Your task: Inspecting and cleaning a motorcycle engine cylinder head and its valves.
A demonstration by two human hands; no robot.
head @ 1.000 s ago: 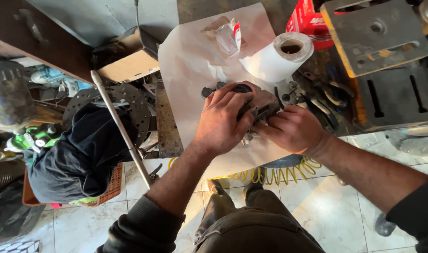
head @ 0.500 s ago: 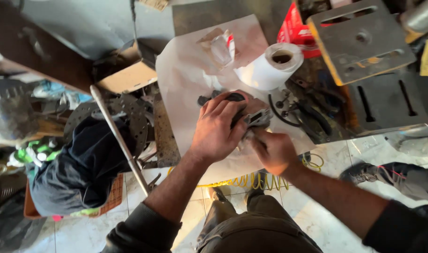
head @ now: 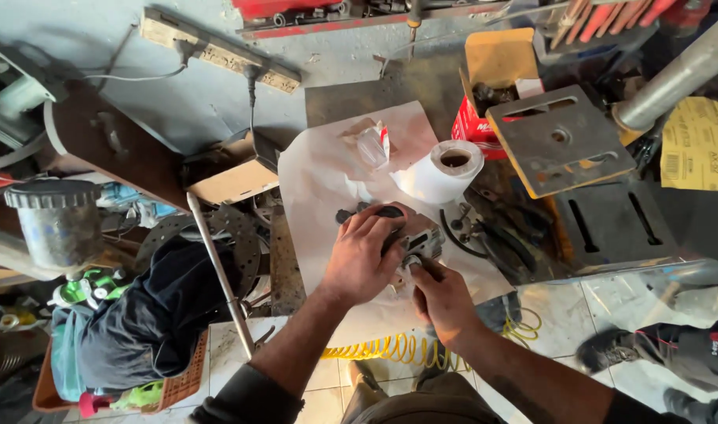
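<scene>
Where white paper (head: 319, 180) lies: left hand (head: 361, 255) gripping dark metal part (head: 418, 242), right hand (head: 441, 297) seemingly pinching beneath.

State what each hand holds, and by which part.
Left hand clamps the dark metal part from above; right hand pinches its near end. The exact grip is hidden.

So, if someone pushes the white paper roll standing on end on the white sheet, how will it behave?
The paper roll probably feels light for its size, since its hollow core shows. On end it likely slides or tips rather than rolls. Tipped over, it could roll across the white sheet. Its soft wraps would likely dent.
</scene>
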